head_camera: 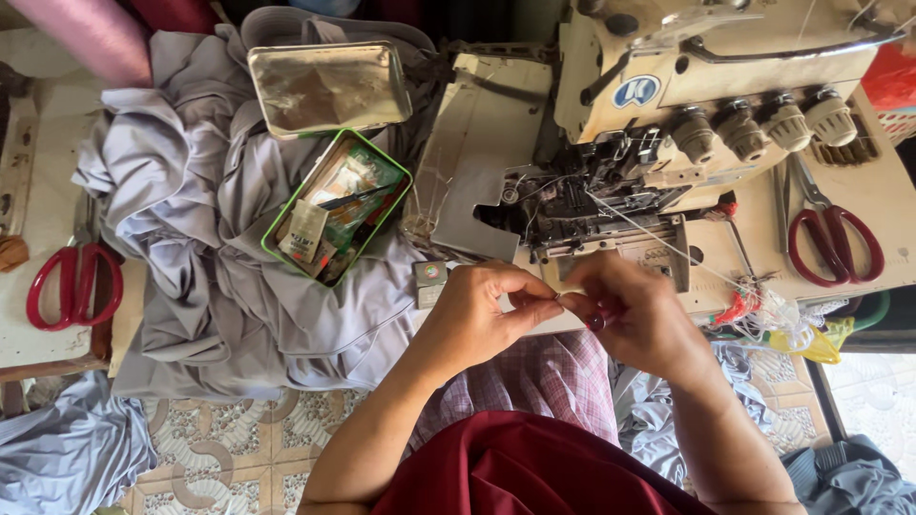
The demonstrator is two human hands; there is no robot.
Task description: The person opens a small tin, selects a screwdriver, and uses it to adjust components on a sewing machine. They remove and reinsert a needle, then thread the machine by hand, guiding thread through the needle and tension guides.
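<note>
Both hands (563, 310) pinched on thread (658, 240)

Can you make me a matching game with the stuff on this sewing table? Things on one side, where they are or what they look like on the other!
Things:
1. green tin
2. grey cloth
3. sewing machine
4. scissors by the machine

Clues:
A. cream-coloured, with four knobs in a row
B. red handles, lying at the table's far right
C. open, full of small sewing bits
D. crumpled in a big pile under the tin

Pairs: 1-C, 2-D, 3-A, 4-B
</note>
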